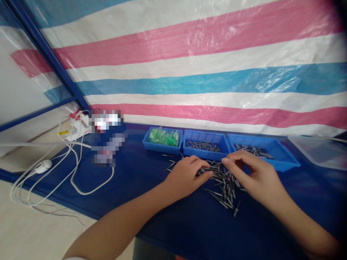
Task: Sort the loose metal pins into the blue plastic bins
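Loose pile of metal pins [223,186] on the blue bench [135,169], lying between both hands. Left hand [185,177] flat and open, fingertips on the pile's left edge. Right hand [256,175] curled over the right edge; cannot tell if it pinches a pin. Pins lie crisscross, many pointing near-far. Blue trays [189,152] just beyond.

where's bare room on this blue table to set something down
Bare dark blue tabletop lies between the looped white cable and the left hand, and again right of the right hand, before the clear plastic tub. Crowded: the loose metal pins under both hands, in front of the three blue plastic trays.
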A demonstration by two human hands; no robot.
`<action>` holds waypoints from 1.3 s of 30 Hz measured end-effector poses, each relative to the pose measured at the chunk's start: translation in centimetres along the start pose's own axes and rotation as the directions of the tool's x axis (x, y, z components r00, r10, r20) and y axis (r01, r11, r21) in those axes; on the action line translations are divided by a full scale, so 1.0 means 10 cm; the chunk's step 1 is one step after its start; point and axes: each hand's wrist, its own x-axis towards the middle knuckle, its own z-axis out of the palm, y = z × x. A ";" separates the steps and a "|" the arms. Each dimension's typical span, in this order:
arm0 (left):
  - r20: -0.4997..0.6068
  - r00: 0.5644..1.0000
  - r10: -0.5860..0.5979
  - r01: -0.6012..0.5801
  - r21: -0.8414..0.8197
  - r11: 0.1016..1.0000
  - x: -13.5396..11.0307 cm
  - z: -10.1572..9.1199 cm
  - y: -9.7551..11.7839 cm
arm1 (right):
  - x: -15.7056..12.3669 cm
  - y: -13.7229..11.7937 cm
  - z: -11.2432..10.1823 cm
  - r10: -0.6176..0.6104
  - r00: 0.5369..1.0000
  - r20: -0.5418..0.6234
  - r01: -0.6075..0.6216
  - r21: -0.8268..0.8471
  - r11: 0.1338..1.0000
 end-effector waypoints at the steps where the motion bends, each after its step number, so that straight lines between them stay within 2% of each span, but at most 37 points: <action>1: 0.028 0.999 0.020 -0.022 0.068 0.997 -0.01 -0.01 0.00 | 0.03 0.04 -0.06 0.005 0.999 -0.051 -0.009 -0.064 0.998; 4: 0.130 0.990 0.049 -0.077 0.217 0.973 -0.03 -0.05 -0.01 | 0.11 0.22 -0.27 0.053 0.977 -0.204 -0.111 -0.283 0.953; 6: 0.195 0.979 0.059 -0.111 0.269 0.957 -0.04 -0.06 -0.01 | 0.15 0.39 -0.39 0.082 0.967 -0.239 -0.174 -0.395 0.902; 9: 0.254 0.964 0.074 -0.154 0.312 0.937 -0.05 -0.05 -0.03 | 0.17 0.65 -0.47 0.064 0.982 -0.181 -0.148 -0.502 0.852; 12: 0.279 0.956 0.092 -0.187 0.335 0.923 -0.05 -0.03 -0.06 | 0.15 0.79 -0.43 0.056 0.989 -0.135 -0.121 -0.546 0.829; 15: 0.289 0.948 0.134 -0.233 0.342 0.910 -0.05 -0.01 -0.08 | 0.15 0.75 -0.33 0.011 0.993 -0.120 -0.077 -0.560 0.825; 20: 0.305 0.928 0.213 -0.318 0.355 0.879 -0.05 0.01 -0.09 | 0.14 0.48 -0.18 -0.150 0.986 -0.069 0.094 -0.518 0.850; 25: 0.250 0.946 0.207 -0.298 0.411 0.862 -0.05 0.08 -0.05 | 0.06 0.23 0.00 -0.253 0.967 -0.022 0.227 -0.372 0.900; 30: 0.098 0.988 0.123 -0.151 0.379 0.913 0.00 0.04 -0.04 | -0.05 -0.01 0.17 -0.279 0.953 0.117 0.295 -0.153 0.943; 35: -0.015 0.997 0.081 -0.078 0.130 0.988 0.03 -0.01 -0.04 | -0.09 -0.04 0.24 -0.226 0.955 0.190 0.243 -0.074 0.967; 39: -0.163 0.985 0.048 -0.056 -0.048 0.997 0.02 0.04 -0.02 | -0.09 -0.03 0.24 -0.174 0.956 0.237 0.179 -0.001 0.984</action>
